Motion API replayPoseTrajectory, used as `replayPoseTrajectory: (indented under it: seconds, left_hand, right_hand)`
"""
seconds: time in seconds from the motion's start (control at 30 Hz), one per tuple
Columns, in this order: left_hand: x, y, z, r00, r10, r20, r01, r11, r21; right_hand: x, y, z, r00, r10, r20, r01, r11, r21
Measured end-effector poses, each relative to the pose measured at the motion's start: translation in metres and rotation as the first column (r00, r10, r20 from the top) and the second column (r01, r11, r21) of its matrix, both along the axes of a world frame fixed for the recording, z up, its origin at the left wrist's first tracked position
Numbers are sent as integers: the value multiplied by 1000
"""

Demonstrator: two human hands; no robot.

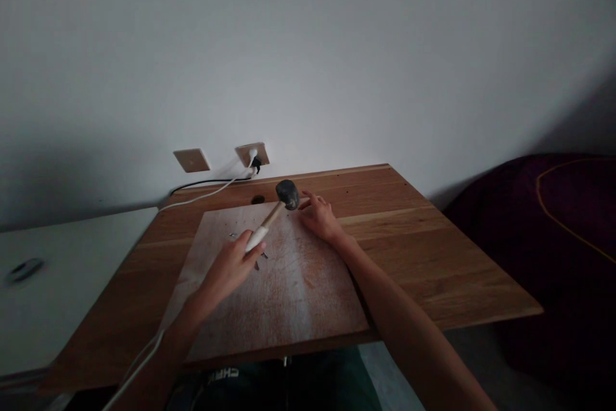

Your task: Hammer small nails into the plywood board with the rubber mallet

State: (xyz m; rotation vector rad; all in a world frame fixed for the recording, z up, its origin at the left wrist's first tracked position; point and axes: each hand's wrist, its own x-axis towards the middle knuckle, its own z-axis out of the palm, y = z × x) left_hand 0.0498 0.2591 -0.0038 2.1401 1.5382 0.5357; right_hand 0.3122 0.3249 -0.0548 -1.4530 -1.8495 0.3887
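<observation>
My left hand (230, 268) is closed round the pale wooden handle of a mallet (279, 204) with a black head, raised over a worn wooden board (289, 283). The mallet head hangs near the board's far edge. My right hand (318, 215) rests at that far edge just right of the head, fingers pinched together on something too small to make out. A few small nails (262, 256) lie on the board beside my left hand.
The board lies on a wooden table (433, 257) against a white wall. Two wall plates (192, 159) sit behind, one with a plugged cable (212, 192). A white cabinet (58, 283) stands left, a dark cushion (553, 238) right.
</observation>
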Motion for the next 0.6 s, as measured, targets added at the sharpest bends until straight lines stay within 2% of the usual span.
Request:
replayPoseTrajectory:
  seconds: [0.1,0.2,0.6]
  left_hand:
    - [-2,-4,-11,994,41,101,-41,999,-1]
    - [-2,-7,-16,989,51,139,-50,999,-6]
    - [-2,-8,-19,990,29,135,-30,1000,1]
  right_hand:
    - [2,1,-1,1000,8,-22,-8,1000,-3]
    - [2,1,0,1000,1,-27,-1,1000,2]
    - [-3,0,5,998,-69,15,69,998,-15]
